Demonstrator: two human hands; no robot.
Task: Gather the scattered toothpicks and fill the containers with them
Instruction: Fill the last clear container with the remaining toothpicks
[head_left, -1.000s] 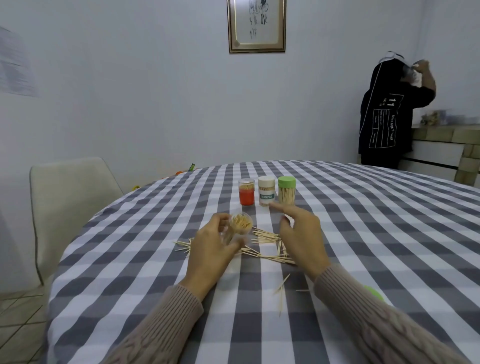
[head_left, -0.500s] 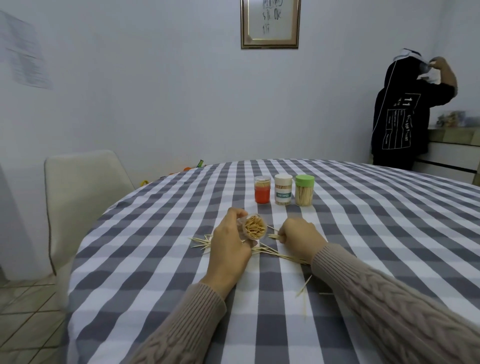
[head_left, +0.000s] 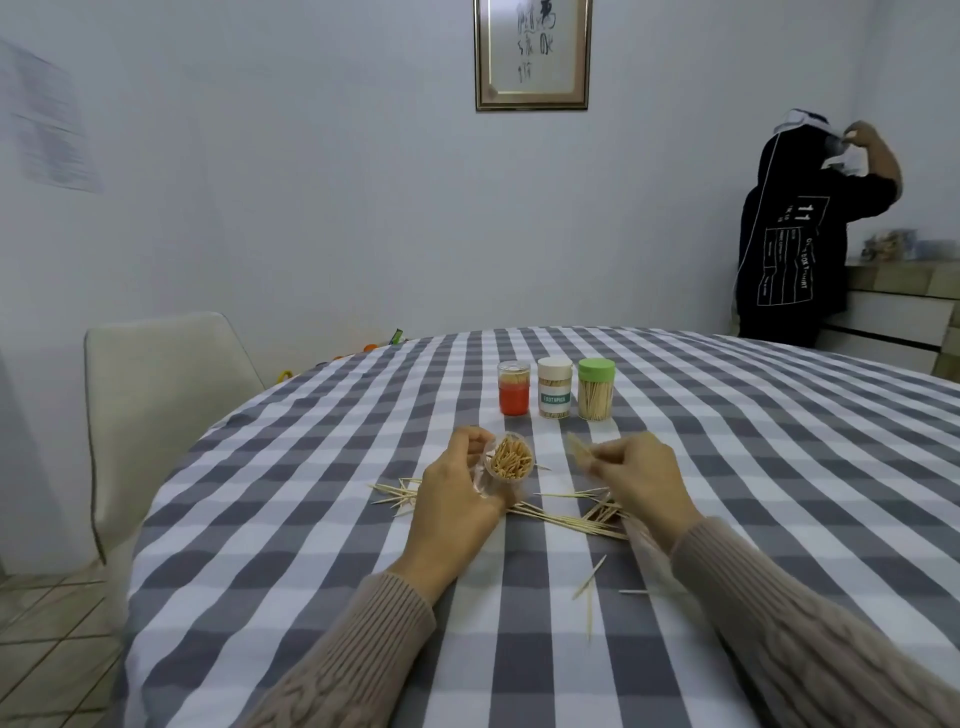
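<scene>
On the checked bench (head_left: 291, 519), left hand (head_left: 457, 512) grips an open clear container (head_left: 506, 462), tilted toward the camera, packed with toothpicks. Right hand (head_left: 636, 480) pinches a small blurred bunch of toothpicks (head_left: 577, 448), just right of the container's mouth. Behind stand three containers in a row: orange (head_left: 514, 387), white-labelled (head_left: 554, 387), green-lidded (head_left: 596, 388), the green one with toothpicks visible inside. Scattered toothpicks (head_left: 566, 517) lie under and between both hands, few strays nearer. White chair (head_left: 156, 395) left, framed picture (head_left: 532, 52) on wall, second person (head_left: 795, 249) back right.
</scene>
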